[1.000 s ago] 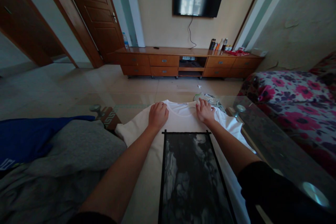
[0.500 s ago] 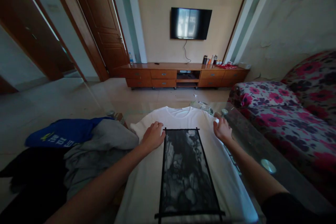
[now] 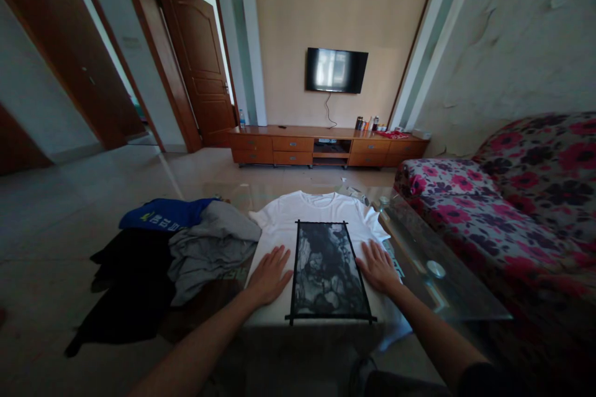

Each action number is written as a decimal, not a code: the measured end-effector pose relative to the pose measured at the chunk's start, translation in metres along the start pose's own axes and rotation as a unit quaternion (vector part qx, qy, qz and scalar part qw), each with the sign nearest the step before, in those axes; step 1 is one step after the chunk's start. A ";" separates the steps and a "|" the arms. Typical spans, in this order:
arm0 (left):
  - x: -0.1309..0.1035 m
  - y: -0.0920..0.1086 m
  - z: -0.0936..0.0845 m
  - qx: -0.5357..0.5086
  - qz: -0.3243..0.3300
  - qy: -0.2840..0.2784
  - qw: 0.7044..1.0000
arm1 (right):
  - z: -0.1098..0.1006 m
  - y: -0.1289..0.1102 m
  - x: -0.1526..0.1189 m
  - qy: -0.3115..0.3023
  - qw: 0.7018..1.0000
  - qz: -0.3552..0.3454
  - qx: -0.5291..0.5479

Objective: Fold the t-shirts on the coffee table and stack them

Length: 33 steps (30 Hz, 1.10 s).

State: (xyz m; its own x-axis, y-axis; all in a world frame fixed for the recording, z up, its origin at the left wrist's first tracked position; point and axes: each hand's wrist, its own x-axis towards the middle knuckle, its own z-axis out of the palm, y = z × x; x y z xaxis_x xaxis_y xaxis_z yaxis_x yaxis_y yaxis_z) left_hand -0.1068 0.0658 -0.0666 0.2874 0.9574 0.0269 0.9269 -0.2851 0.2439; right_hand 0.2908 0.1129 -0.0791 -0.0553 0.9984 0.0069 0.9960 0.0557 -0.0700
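A white T-shirt [image 3: 274, 223] lies spread on a glass table, its neckline away from me. A dark rectangular print with a black border [image 3: 328, 270] covers its front. My left hand [image 3: 270, 274] rests flat on the shirt, left of the print, fingers spread. On the other side, my right hand [image 3: 379, 267] also lies flat, its thumb by the print's right border. Neither hand holds anything. Beyond my right hand, the right sleeve [image 3: 373, 223] lies on the table. The shirt's hem hangs over the near edge.
Left of the shirt lies a pile of clothes: grey [image 3: 209, 251], black [image 3: 135, 267] and blue [image 3: 165, 214]. The glass table [image 3: 459, 291] extends to the right, beside a floral sofa [image 3: 456, 189]. A wooden TV cabinet [image 3: 293, 149] stands along the far wall.
Both hands have come down the shirt toward me, from near its shoulders to beside the print, and now lie flat. My right hand was raised before. The view has tilted up and back.
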 end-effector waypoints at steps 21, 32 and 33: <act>0.065 -0.004 -0.040 0.014 -0.204 0.189 0.961 | 0.003 0.025 -0.009 0.014 1.000 0.023 -0.008; 0.093 -0.044 -0.032 -0.128 -0.310 0.227 0.914 | 0.009 0.028 -0.003 0.006 1.000 0.019 -0.007; 0.095 -0.045 -0.032 -0.143 -0.331 0.238 0.902 | 0.010 0.028 -0.002 0.007 1.000 0.017 -0.007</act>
State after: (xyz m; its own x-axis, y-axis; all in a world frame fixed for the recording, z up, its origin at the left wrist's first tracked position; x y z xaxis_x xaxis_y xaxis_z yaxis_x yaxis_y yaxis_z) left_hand -0.1290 0.1711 -0.0441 -0.5053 0.8438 0.1808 0.7375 0.3135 0.5981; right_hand 0.3184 0.1122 -0.0914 -0.0206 0.9996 0.0189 0.9981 0.0217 -0.0571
